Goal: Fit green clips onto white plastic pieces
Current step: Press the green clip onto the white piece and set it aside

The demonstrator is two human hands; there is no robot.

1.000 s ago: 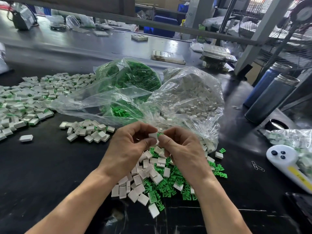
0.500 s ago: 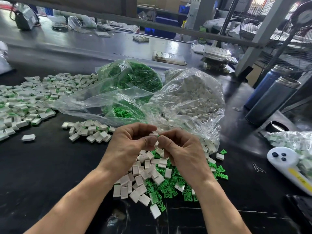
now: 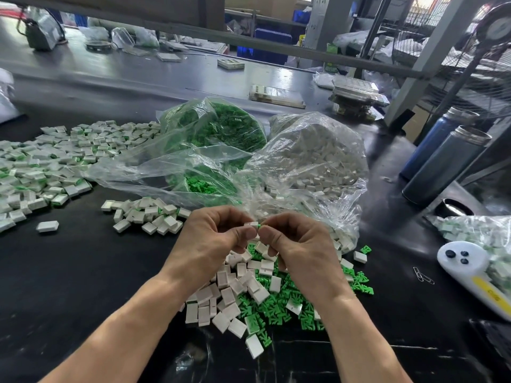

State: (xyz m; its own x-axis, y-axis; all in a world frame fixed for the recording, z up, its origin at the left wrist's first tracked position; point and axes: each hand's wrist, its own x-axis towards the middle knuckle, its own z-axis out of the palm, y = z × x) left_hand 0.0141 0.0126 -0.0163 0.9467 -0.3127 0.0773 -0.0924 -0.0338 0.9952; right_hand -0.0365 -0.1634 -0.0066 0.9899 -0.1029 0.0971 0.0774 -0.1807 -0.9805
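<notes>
— So where's the piece being worked on?

— Held up between both hands, above the near middle of the table (image 3: 69,286). The left hand (image 3: 210,241) pinches a white plastic piece (image 3: 251,224) between thumb and curled fingers; the right hand (image 3: 298,244) has its fingers curled in and clamped on a green clip (image 3: 258,225), which is touching the end of the white piece.

— Is the clip seated?

— Can't tell. Only a sliver of green shows between the fingertips, so most of it is hidden.

— What could go wrong from here?

— My guess is a crooked push. If the clip meets the slot tilted, it may jam or spring out of that small pinch. Both parts look slick and tiny, so a slip seems likely under pressure.

— And if it drops?

— It would land in the mixed pile of loose white pieces and green clips (image 3: 257,294) directly underneath, and a half-fitted part would be hard to find again.

— Anything else close by?

— The clear bag of white pieces (image 3: 318,161) sags just behind the hands, its loose film nearly at the knuckles; film could catch between the parts. The bag of green clips (image 3: 218,134) sits beyond it, toward the far edge.

— And the finished ones?

— A heap of assembled pieces (image 3: 41,167) lies toward the left edge, well apart. Tossing a poorly seated one there would spoil the batch.
</notes>
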